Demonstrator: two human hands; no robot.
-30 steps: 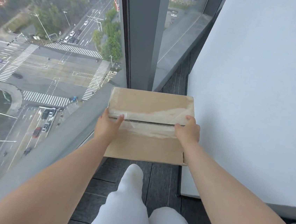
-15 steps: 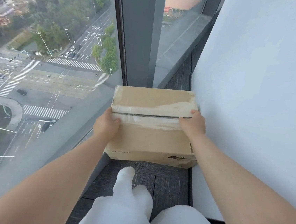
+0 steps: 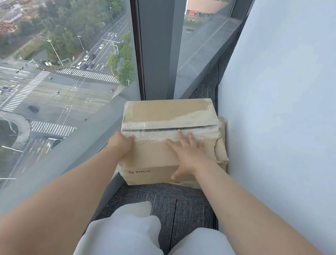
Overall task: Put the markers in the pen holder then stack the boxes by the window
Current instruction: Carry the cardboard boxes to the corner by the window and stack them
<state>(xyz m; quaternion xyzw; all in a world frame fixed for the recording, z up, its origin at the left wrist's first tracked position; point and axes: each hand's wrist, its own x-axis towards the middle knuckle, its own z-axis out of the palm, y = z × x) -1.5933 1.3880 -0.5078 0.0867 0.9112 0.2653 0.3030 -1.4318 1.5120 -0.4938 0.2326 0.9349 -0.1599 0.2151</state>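
Note:
A taped brown cardboard box (image 3: 164, 114) sits in the narrow gap between the window and the white wall. It rests on a second box (image 3: 223, 133), of which only the right edge shows beneath it. My left hand (image 3: 120, 143) grips the top box's left edge, thumb on the lid. My right hand (image 3: 189, 152) lies flat on the lid with fingers spread, holding nothing. No markers or pen holder are in view.
The floor-to-ceiling window (image 3: 54, 74) runs along the left, with a grey frame post (image 3: 157, 43) behind the boxes. A white wall (image 3: 288, 119) closes the right side. Dark carpet (image 3: 175, 207) lies in front of the boxes, and my white-trousered knees (image 3: 130, 237) are just behind it.
The box went down and forward onto the lower box. My right hand let go of its right edge and now lies flat on the lid. My left hand stays at the left edge.

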